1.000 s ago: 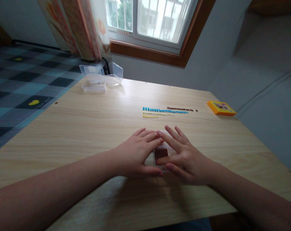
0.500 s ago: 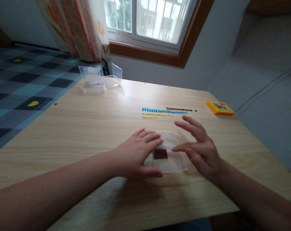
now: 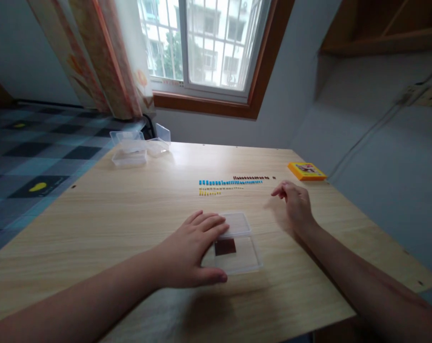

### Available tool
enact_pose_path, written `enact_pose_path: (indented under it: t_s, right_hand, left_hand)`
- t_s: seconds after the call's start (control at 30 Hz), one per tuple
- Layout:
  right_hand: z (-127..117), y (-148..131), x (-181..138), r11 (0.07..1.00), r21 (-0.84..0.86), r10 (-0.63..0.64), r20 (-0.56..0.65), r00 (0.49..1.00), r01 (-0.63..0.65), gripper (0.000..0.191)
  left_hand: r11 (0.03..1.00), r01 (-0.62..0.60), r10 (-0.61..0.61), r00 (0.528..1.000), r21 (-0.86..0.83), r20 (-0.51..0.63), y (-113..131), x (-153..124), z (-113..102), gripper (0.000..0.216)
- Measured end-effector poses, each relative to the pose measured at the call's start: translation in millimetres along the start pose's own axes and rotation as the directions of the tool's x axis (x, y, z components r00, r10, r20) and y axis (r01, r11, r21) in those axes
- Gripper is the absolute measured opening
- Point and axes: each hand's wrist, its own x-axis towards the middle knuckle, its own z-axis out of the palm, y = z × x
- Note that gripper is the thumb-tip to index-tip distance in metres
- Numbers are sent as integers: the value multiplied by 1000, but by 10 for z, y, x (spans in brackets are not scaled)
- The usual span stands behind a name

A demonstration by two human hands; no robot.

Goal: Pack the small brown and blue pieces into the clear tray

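A clear plastic box (image 3: 247,255) lies opened out on the table, its lid half on the far side. Inside its back left corner is a dark brown rectangular block (image 3: 225,247). My left hand (image 3: 197,250) rests spread against the box's left side, fingers on the lid and thumb by the front corner. My right hand (image 3: 296,202) hovers low over the table, right of the box, fingers curled together; whatever they hold is too small to see. Beyond lie rows of tiny pieces: brown pieces (image 3: 251,177), blue pieces (image 3: 230,182) and yellow pieces (image 3: 209,193).
An orange-yellow box (image 3: 306,171) sits at the table's right edge. At the far left corner stand open clear plastic boxes (image 3: 129,157). The wooden table (image 3: 130,209) adjoins a bed with a checked cover (image 3: 69,152). A window (image 3: 216,47) is behind.
My right hand has moved away from the plastic box, toward the right end of the rows, and its spread fingers have curled together. My left hand stays at the box. The view has tilted up.
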Motion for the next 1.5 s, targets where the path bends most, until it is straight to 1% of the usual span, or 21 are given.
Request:
enact_pose_path:
  t_s: [0.1,0.23,0.37,0.47,0.57,0.67,0.77,0.9,1.07,1.27,1.5]
  right_hand:
    - [40,30,17,999,-52,-16,18,1000,16,47]
    - [144,55,-2,990,-115,-62,118,991,76,38]
    - [239,102,31,967,-188,-131,211,969,171,32]
    - [311,141,207,933,-265,-170,268,948,242,27]
    - [419,169,518,889,-346,-175,348,921,300,20]
    - [564,181,847,843,-406,-146,458,877,352,13]
    - [703,186,1079,804,-450,-87,557,826,388,8]
    - [801,170,1227,770,-491,9,648,761,409,11]
    - [816,124,1306,742,-518,100,713,694,426,17]
    - [850,98,1326,716,-557,180,729,661,420,22]
    - [878,127,1299,694,-585,228,731,644,419,19]
  left_hand:
    - [1000,1,-1,1000,0,6,0,0,-12,90]
    - [1000,-1,1,1000,-1,3,11,4,-25,88]
    - [1000,10,-10,1000,3,5,20,3,-26,89]
    - [1000,25,-25,1000,10,17,20,-4,-16,90]
    - [1000,26,-26,1000,1,12,19,-13,-5,92]
    - [999,28,-28,1000,-16,6,20,-13,1,92]
    - [999,44,-43,999,-29,17,27,-6,-2,93]
    - [998,58,-57,998,-36,28,38,-3,-3,94]
    - [997,65,-64,997,-34,34,50,-5,0,95]
    - [998,52,-52,999,-43,2,41,-17,18,93]
    - [998,46,-46,999,-35,-1,34,-9,23,94]
